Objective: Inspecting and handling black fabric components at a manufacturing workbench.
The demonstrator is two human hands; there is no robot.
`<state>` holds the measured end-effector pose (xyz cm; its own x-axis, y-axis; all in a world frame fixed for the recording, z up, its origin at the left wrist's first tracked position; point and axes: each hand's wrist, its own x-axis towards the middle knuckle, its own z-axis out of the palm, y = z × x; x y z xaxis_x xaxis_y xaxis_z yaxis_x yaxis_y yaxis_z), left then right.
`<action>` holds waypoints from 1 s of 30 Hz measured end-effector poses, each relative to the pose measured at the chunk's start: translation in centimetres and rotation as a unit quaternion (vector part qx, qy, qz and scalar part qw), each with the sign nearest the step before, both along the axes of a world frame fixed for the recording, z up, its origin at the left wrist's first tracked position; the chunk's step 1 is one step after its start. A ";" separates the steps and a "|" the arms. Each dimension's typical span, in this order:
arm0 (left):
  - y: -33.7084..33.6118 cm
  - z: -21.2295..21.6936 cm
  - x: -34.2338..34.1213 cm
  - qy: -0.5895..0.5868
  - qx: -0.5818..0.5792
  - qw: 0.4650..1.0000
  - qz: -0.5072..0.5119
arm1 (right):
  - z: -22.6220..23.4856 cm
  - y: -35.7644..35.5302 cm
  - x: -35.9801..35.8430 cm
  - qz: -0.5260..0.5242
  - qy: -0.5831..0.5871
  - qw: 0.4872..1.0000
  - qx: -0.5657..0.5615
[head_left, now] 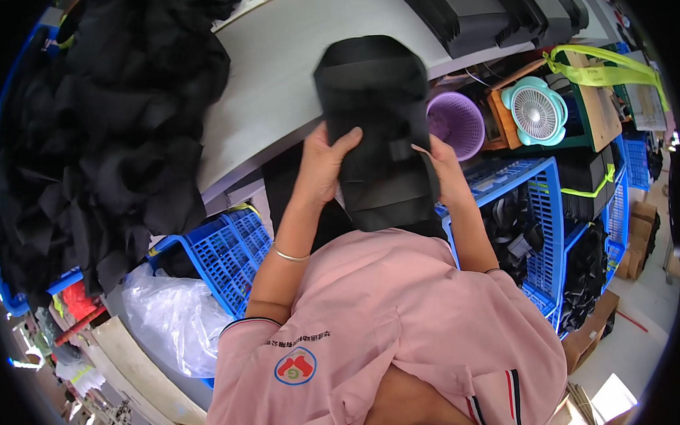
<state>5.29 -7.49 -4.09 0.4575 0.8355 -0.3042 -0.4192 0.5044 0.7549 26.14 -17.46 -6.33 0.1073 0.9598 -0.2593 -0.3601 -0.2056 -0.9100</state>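
Note:
Between my two hands is a black padded panel (373,84), long and with cut corners, held over my lap at the table's front edge. My left hand (325,159) grips its left side, the thumb lying on top and the other fingers hidden beneath. At the right side my right hand (447,167) holds the edge, its fingers partly hidden by the panel. A small greyish tab (402,150) shows on the panel near my right thumb. The panel is slightly blurred, so its finer details cannot be made out.
Grey table (268,80) ahead, with stacked black panels (472,17) at far right. Heaped black fabric (105,131) rises at left. Around me are blue crates (225,254), a purple basket (457,124), a turquoise fan (535,112) and a clear plastic bag (175,319).

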 end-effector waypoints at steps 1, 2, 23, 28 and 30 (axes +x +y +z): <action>-0.4 -0.2 0.8 -0.014 0.036 0.998 -0.042 | -1.1 -1.6 1.3 -0.035 -0.018 0.999 -0.009; -0.7 -0.3 1.2 0.005 0.033 0.998 -0.058 | -1.9 -3.7 3.0 -0.094 -0.002 0.995 -0.036; 23.3 -0.1 -1.7 0.516 0.505 0.656 0.218 | -23.0 -31.4 17.5 -0.324 -0.365 0.775 -0.401; 30.4 -2.0 -2.5 0.708 0.445 0.522 0.172 | -19.2 -23.5 15.2 -0.215 -0.612 0.746 -0.153; 31.2 -2.6 -2.8 0.743 0.429 0.497 0.131 | -16.7 -20.5 13.6 -0.200 -0.607 0.754 -0.153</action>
